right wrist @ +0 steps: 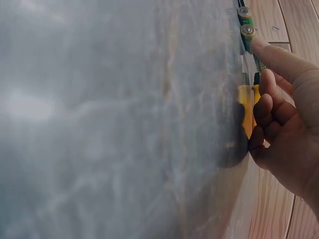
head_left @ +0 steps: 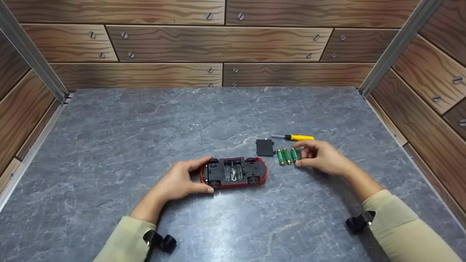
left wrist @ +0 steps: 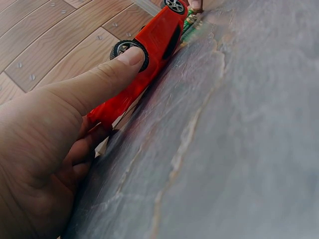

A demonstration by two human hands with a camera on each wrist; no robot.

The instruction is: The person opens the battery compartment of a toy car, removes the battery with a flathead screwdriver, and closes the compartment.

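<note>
A red toy car lies upside down on the table, its black underside and open battery compartment facing up. My left hand grips the car's left end, the thumb by a wheel along the near side and fingers at the far side. To the right of the car, my right hand pinches a green battery end to end between thumb and forefinger. Just left of it lie two more green batteries, side by side; in the right wrist view battery ends show by the thumb.
A black battery cover lies behind the car's right end. Beyond the right hand is a yellow-handled screwdriver, its shaft pointing left. Wood-patterned walls enclose the grey marbled table at the back and both sides.
</note>
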